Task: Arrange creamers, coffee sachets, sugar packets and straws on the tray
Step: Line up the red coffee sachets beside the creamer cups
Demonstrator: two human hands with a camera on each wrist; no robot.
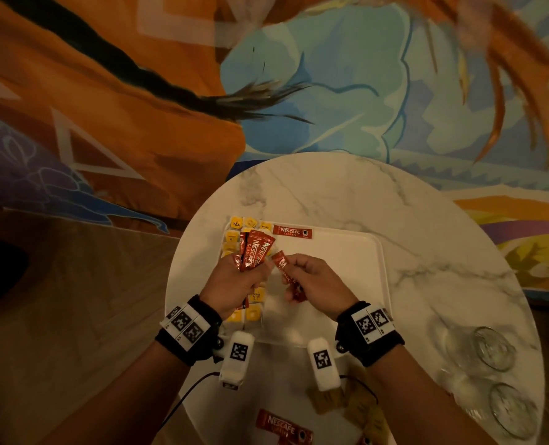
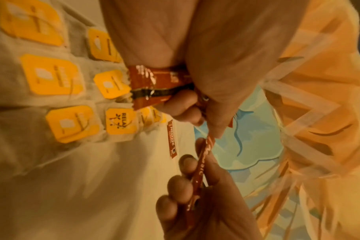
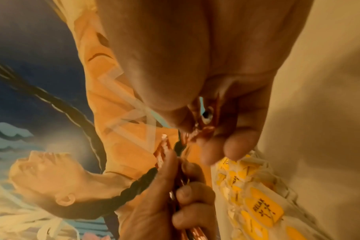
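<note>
A white tray [image 1: 359, 261] lies on the round marble table [image 1: 331, 194]. Above its left part my left hand [image 1: 234, 281] grips a fanned bunch of red coffee sachets [image 1: 254, 250], seen close up as coffee sachets [image 2: 148, 84] in the left wrist view. Just right of it my right hand [image 1: 311, 284] pinches a single red coffee sachet [image 1: 287, 276], held tilted; the same sachet [image 2: 201, 164] shows edge-on. One more sachet [image 1: 292, 232] lies flat along the tray's far edge. Yellow-labelled tea bags [image 1: 236, 223] line the tray's left side, partly hidden by my left hand.
Two clear glasses [image 1: 494, 348] stand at the table's right near edge. Another red sachet [image 1: 283, 431] and several tan packets [image 1: 359, 409] lie on the table near me. A painted wall rises beyond the table.
</note>
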